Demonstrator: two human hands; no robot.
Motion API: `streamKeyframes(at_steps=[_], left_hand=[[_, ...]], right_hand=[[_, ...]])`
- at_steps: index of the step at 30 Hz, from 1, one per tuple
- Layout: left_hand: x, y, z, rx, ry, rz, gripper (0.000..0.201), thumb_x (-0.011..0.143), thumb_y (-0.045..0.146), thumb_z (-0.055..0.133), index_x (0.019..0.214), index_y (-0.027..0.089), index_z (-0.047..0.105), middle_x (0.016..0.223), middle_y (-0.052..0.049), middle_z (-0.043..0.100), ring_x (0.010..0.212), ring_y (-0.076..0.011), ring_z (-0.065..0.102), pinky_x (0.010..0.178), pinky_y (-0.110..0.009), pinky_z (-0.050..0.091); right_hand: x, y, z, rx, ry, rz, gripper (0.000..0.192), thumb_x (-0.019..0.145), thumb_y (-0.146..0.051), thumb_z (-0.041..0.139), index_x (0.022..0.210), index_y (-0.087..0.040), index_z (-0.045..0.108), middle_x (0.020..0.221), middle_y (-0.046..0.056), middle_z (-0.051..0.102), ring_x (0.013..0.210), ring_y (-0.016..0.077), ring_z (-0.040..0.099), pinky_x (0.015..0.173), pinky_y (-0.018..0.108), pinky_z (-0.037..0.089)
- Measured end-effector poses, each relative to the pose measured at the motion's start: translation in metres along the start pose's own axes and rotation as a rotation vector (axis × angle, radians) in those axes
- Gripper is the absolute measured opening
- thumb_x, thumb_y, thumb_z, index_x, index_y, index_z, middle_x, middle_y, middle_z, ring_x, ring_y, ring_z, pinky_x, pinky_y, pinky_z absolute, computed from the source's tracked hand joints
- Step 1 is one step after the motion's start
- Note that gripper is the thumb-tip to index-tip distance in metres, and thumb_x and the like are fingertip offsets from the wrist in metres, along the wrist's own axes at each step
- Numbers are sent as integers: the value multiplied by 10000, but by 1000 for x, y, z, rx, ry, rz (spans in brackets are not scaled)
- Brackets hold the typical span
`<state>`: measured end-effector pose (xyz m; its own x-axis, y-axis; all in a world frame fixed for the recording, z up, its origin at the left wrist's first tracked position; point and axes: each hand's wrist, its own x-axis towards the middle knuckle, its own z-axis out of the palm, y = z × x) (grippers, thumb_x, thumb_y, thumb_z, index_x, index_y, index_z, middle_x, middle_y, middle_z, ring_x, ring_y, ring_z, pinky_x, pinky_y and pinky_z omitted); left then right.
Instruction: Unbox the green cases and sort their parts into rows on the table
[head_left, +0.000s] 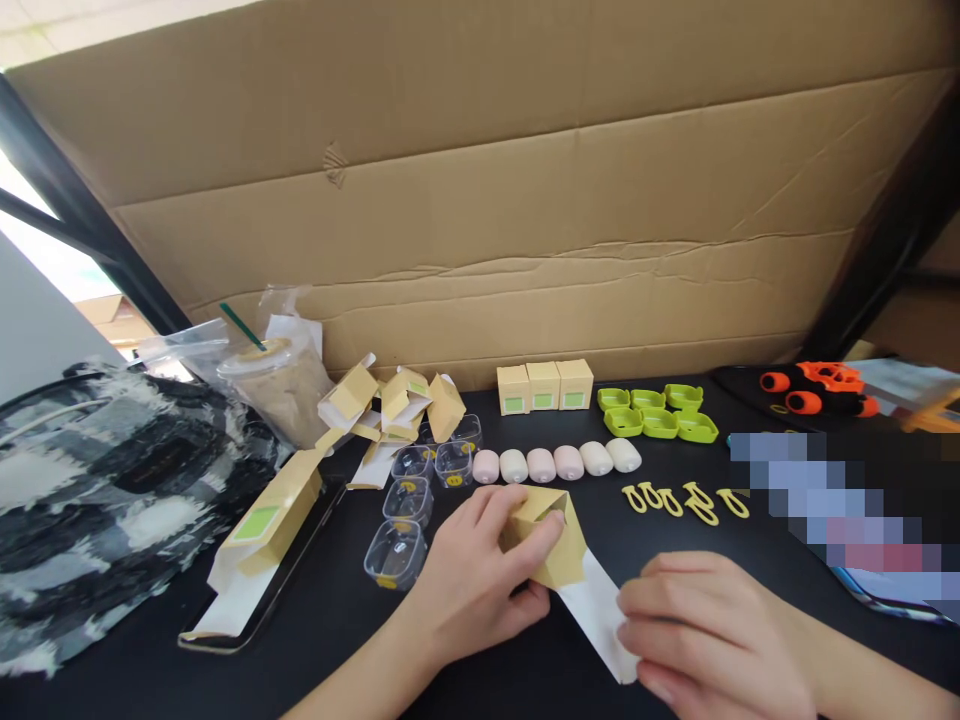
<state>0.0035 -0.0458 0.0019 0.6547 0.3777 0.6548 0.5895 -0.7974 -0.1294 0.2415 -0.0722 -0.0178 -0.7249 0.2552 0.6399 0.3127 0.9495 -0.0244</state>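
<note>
My left hand is closed around a small kraft cardboard box, which lies tilted with its end open. The fingers of my right hand pinch the end of the box's long white flap, which stretches down and to the right. Just beyond the box runs a row of several rounded pink and cream cases. To the left of my left hand stand several clear plastic containers with yellow stickers. Yellow-green strap loops lie beyond my right hand, with lime-green open covers behind them.
Three closed kraft boxes stand at the back against a cardboard panel. Opened boxes are heaped to the left, near a bagged drink cup. A longer box lies at left on a dark phone-like slab; orange-and-black binoculars sit at right.
</note>
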Motion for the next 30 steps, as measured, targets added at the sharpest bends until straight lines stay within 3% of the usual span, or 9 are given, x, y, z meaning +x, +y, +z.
streamKeyframes(at_steps=[3, 6, 10, 17, 24, 27, 30], left_hand=[[-1, 2, 1, -13, -39, -7, 309, 679, 140, 588, 978, 207, 549, 1096, -124, 546, 971, -255, 573, 770, -375, 547], [-1, 4, 1, -31, -42, 7, 91, 729, 165, 594, 805, 184, 547, 1098, -131, 557, 989, -249, 582, 795, -359, 549], [-2, 3, 1, -9, -14, 72, 62, 752, 151, 570, 720, 178, 524, 1081, -140, 577, 1011, -254, 590, 825, -371, 545], [1, 2, -1, 48, -2, 94, 13, 749, 155, 568, 750, 167, 564, 1070, -162, 612, 1012, -270, 606, 833, -374, 547], [3, 8, 0, -35, -63, 191, 62, 797, 144, 550, 845, 164, 583, 1123, -163, 619, 1114, -256, 568, 921, -366, 521], [2, 7, 0, -50, -80, 207, 69, 802, 136, 549, 861, 160, 579, 1140, -169, 614, 1128, -261, 561, 928, -372, 519], [2, 5, -2, -74, -78, 156, 63, 813, 145, 547, 868, 160, 573, 1165, -177, 605, 1137, -266, 558, 931, -382, 515]], right_hand=[[3, 3, -3, -36, 28, 81, 268, 892, -171, 456, 1150, -191, 524, 907, 71, 706, 743, 159, 675, 604, 263, 525], [8, 5, -6, -148, -15, 116, 288, 908, -210, 436, 1179, -205, 532, 904, 67, 684, 722, 152, 670, 585, 252, 527], [10, 7, -6, -258, -12, 157, 305, 881, -323, 473, 1149, -203, 556, 884, 73, 655, 676, 165, 660, 548, 267, 524], [4, 15, -3, -231, 77, 377, 122, 914, -286, 513, 945, -225, 614, 923, 71, 622, 801, 183, 635, 681, 300, 533], [8, 12, 4, -280, 140, 227, 178, 870, -179, 560, 1007, -258, 639, 1061, 84, 640, 959, 232, 627, 781, 383, 530], [7, 11, 3, -212, 130, 207, 175, 870, -124, 522, 971, -227, 621, 1042, 88, 654, 998, 228, 623, 845, 405, 517], [5, 11, -1, -88, 158, 246, 157, 864, -124, 513, 973, -222, 569, 1153, 121, 623, 1120, 240, 580, 891, 407, 511]])
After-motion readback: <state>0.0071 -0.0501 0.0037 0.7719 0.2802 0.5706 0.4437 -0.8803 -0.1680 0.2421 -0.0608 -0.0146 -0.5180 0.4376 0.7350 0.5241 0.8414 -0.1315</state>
